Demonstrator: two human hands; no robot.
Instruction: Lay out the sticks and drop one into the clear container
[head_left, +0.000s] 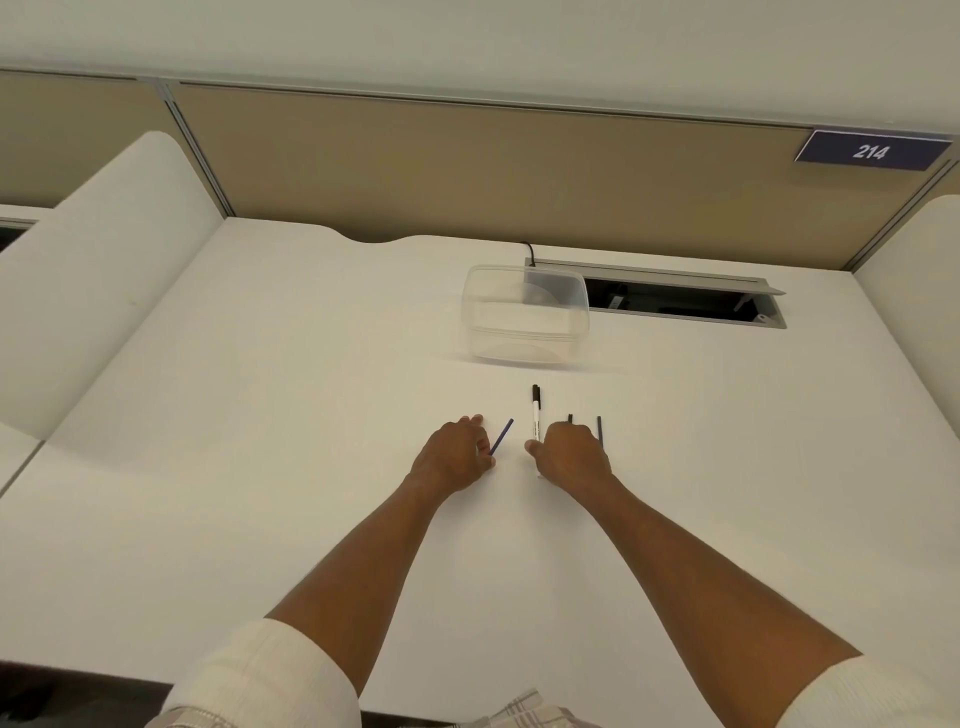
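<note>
Lying between two hands (511, 454): four pens (535, 413).

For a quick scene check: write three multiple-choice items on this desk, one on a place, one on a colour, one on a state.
1. Where does the clear container stand?
A. Beyond the pens, near the cable hatch
B. Between the two hands
C. On the left partition

2. What colour is the thin pen at the left hand?
A. Red
B. Blue
C. Green

3. How is the clear container?
A. Lidded and full
C. Tipped on its side
B. Upright, open, nothing visible inside

Answers: 1 A, it sits farther up the desk than the white marker; 2 B, its shaft shows blue; 3 B, no lid or contents show.
</note>
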